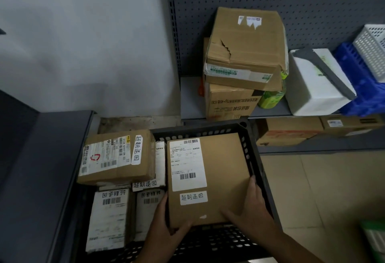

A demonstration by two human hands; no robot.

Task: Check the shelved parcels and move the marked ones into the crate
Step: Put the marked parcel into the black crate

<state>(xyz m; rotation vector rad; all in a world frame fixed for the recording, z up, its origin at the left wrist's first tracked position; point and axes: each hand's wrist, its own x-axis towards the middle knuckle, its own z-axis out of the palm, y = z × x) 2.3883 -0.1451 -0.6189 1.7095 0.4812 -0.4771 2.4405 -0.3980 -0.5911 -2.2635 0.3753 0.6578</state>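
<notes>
A flat brown parcel point(223, 171) with a white shipping label and a handwritten sticker lies over the right side of the black crate point(258, 171). My left hand point(164, 223) grips its near left corner, thumb on the left edge. My right hand point(248, 206) holds its right edge near the crate wall. Inside the crate, to the left, are a brown box point(118, 158) with a handwritten sticker and several white parcels point(108, 221) with the same marking.
On the grey shelf point(191, 100) stand two stacked brown cartons point(243, 54), a green packet point(270, 98), a white foam box point(312, 87), a blue crate point(362, 87) and a white basket point(373, 48). More cartons point(289, 131) sit on the lower shelf. Tiled floor lies right.
</notes>
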